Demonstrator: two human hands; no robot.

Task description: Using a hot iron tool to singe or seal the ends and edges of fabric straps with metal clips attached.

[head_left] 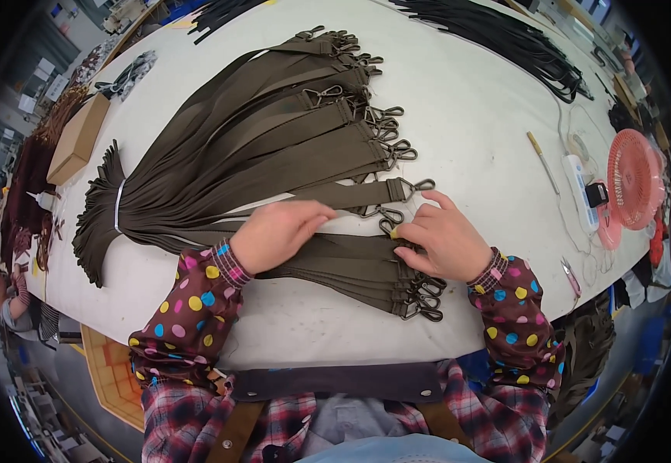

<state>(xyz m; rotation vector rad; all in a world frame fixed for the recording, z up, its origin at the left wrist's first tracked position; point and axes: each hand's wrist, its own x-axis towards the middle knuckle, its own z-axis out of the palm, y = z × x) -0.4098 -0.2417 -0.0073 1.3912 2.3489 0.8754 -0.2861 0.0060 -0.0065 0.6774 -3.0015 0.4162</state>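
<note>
A fan of dark olive straps (250,123) lies on the white table (490,139), gathered at the left by a white tie (118,207). Black metal snap hooks (399,150) cap their right ends. My left hand (277,231) is over the lower straps with thumb and fingertips pinched together; what they hold, if anything, is too small to make out. My right hand (447,239) has its fingers curled on a lower strap's hook end, with something small and yellow at a fingertip. One separate strap end (393,190) with a hook lies just above it.
A cardboard box (77,139) stands left; black straps (498,42) lie at the back. A screwdriver-like tool (544,158), power strip (582,193), pink basket (633,177) and small snips (569,278) are right. A person (15,301) is at far left, an orange crate (108,370) below.
</note>
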